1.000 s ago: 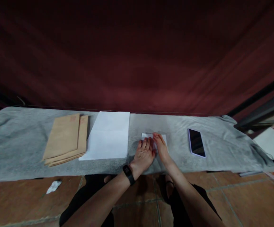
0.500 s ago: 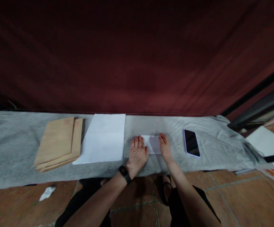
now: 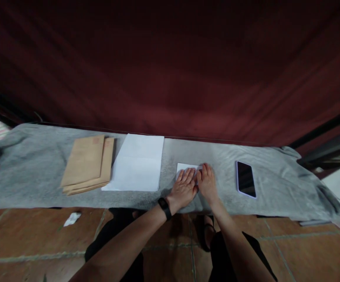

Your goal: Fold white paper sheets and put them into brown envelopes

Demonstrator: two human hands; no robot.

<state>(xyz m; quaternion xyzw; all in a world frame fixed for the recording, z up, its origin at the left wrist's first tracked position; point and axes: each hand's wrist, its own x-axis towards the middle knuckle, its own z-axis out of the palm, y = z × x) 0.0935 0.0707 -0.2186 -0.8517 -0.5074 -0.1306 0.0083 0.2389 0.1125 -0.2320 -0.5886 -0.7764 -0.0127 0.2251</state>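
A small folded white paper (image 3: 184, 166) lies on the grey cloth in front of me. My left hand (image 3: 185, 186) rests flat on it, palm down with fingers stretched out, and covers much of its near side. At the paper's right end is my right hand (image 3: 207, 184), its fingers bent over the edge and its thumb turned toward my left hand. The two hands touch or nearly touch, and the part of the paper between and under them is hidden.
White sheets (image 3: 140, 164) lie left of my hands, beside a pile of brown envelopes (image 3: 84, 160). On the right is a phone (image 3: 245, 179) in a lilac case. A dark red curtain (image 3: 170, 78) hangs behind the cloth-covered surface (image 3: 46, 156). Crumpled tissue (image 3: 72, 219) lies on the tiled floor.
My left hand has slid right along the paper up to my right hand, uncovering the paper's left end. The whole view has also shifted slightly.
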